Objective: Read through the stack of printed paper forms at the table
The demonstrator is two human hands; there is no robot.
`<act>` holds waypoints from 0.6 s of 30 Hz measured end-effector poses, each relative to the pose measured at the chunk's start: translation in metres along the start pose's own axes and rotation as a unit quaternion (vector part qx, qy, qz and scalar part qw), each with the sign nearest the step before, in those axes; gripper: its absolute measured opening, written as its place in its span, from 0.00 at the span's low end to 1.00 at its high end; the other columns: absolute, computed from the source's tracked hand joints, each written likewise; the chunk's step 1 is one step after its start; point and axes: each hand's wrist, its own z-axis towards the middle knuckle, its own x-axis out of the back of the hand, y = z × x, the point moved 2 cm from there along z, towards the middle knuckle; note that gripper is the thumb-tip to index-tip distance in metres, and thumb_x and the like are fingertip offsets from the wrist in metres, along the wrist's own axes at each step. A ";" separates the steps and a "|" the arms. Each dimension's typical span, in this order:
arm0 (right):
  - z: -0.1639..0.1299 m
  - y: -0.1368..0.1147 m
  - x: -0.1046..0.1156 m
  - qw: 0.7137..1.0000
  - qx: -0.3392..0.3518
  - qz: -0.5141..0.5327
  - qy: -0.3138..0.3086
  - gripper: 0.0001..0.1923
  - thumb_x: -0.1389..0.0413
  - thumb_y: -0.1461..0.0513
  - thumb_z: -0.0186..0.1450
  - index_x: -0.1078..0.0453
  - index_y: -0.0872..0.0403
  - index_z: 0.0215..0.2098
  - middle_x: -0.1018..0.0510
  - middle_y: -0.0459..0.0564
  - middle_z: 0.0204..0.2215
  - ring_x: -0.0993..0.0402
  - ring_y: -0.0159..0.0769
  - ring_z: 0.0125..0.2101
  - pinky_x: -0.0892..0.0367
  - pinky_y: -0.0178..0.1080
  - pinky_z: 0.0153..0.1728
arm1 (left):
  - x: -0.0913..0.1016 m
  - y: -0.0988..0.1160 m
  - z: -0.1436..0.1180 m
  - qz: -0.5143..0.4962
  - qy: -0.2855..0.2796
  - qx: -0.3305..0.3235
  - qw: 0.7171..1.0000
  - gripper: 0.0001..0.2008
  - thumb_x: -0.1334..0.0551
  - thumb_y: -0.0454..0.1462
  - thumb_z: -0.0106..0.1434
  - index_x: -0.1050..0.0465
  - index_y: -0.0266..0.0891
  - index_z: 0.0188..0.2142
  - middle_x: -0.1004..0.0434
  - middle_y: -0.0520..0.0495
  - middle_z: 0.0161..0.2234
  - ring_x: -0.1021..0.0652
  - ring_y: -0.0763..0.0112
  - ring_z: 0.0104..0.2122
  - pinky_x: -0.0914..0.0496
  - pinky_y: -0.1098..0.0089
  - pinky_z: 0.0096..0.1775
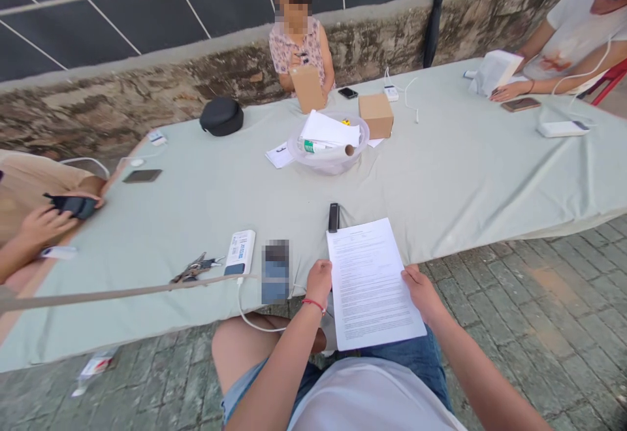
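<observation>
I see the printed sheet (372, 284) half off the tabletop (465, 176) edge over the lap, left hand (319, 282) and right hand (422, 292) each pinching a side edge. My worry: loosen either pinch and it likely sags, creases, or slides to the paving; the white cable (252, 317) by the left wrist could snag.

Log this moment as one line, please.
left hand: grips printed sheet | right hand: grips sheet | sheet: over table edge | keys: left
</observation>
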 end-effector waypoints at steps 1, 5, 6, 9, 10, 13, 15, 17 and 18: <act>0.000 0.000 0.001 1.000 -0.007 0.000 0.003 0.28 0.48 0.37 0.64 0.22 0.51 0.35 0.20 0.53 0.30 0.22 0.50 0.36 0.28 0.46 0.38 | -0.002 0.006 0.006 0.030 0.014 -0.014 0.999 0.10 0.35 0.45 0.59 0.25 0.42 0.27 0.20 0.43 0.30 0.20 0.56 0.35 0.30 0.63 0.40; 0.000 -0.003 0.004 1.000 -0.010 -0.013 0.012 0.27 0.48 0.38 0.63 0.26 0.50 0.32 0.22 0.52 0.29 0.25 0.48 0.36 0.30 0.45 0.39 | -0.011 0.023 0.031 0.061 0.045 -0.037 0.996 0.06 0.35 0.41 0.56 0.25 0.42 0.26 0.17 0.39 0.33 0.20 0.51 0.41 0.31 0.61 0.45; -0.001 -0.004 0.005 1.000 -0.008 -0.016 0.016 0.26 0.48 0.38 0.63 0.27 0.50 0.31 0.23 0.51 0.28 0.25 0.47 0.35 0.30 0.44 0.38 | -0.013 0.026 0.036 0.062 0.048 -0.038 0.996 0.06 0.35 0.40 0.55 0.24 0.42 0.25 0.17 0.39 0.33 0.20 0.51 0.41 0.32 0.61 0.45; -0.002 -0.005 0.007 0.999 -0.010 -0.015 0.027 0.26 0.48 0.37 0.63 0.29 0.50 0.30 0.24 0.50 0.27 0.26 0.46 0.34 0.31 0.44 0.37 | -0.020 0.026 0.048 0.057 0.046 -0.033 0.997 0.05 0.35 0.39 0.54 0.24 0.42 0.23 0.19 0.41 0.29 0.21 0.54 0.37 0.32 0.62 0.43; -0.003 -0.006 0.008 0.999 -0.011 -0.014 0.029 0.26 0.48 0.37 0.63 0.29 0.50 0.30 0.24 0.50 0.27 0.26 0.46 0.33 0.31 0.44 0.37 | -0.021 0.025 0.051 0.052 0.044 -0.028 0.997 0.05 0.35 0.38 0.53 0.25 0.42 0.22 0.20 0.43 0.26 0.21 0.56 0.36 0.32 0.63 0.42; -0.004 -0.007 0.007 1.000 -0.009 -0.009 0.027 0.27 0.48 0.37 0.63 0.29 0.50 0.30 0.23 0.50 0.27 0.26 0.47 0.34 0.31 0.44 0.37 | -0.024 0.019 0.055 0.035 0.034 -0.010 0.999 0.06 0.35 0.39 0.53 0.25 0.40 0.22 0.25 0.47 0.22 0.25 0.62 0.29 0.33 0.64 0.37; -0.006 -0.008 0.005 1.000 -0.004 -0.003 0.023 0.27 0.48 0.37 0.62 0.28 0.50 0.30 0.23 0.51 0.28 0.25 0.48 0.35 0.30 0.44 0.38 | -0.024 0.016 0.057 0.028 0.026 -0.001 0.999 0.07 0.35 0.40 0.52 0.25 0.39 0.22 0.27 0.48 0.21 0.28 0.65 0.26 0.35 0.65 0.34; -0.006 -0.008 0.004 1.000 -0.001 0.006 0.022 0.27 0.48 0.37 0.62 0.27 0.50 0.30 0.22 0.52 0.29 0.25 0.48 0.36 0.30 0.44 0.38 | -0.023 0.015 0.057 0.026 0.021 -0.003 0.999 0.08 0.34 0.41 0.52 0.24 0.38 0.22 0.25 0.48 0.22 0.28 0.66 0.25 0.35 0.66 0.33; -0.006 -0.007 0.004 1.000 -0.003 0.009 0.022 0.27 0.48 0.37 0.62 0.27 0.50 0.30 0.22 0.52 0.29 0.25 0.48 0.36 0.30 0.44 0.38 | -0.022 0.015 0.058 0.028 0.020 -0.007 0.999 0.08 0.33 0.41 0.52 0.24 0.38 0.23 0.24 0.47 0.23 0.27 0.65 0.26 0.35 0.66 0.33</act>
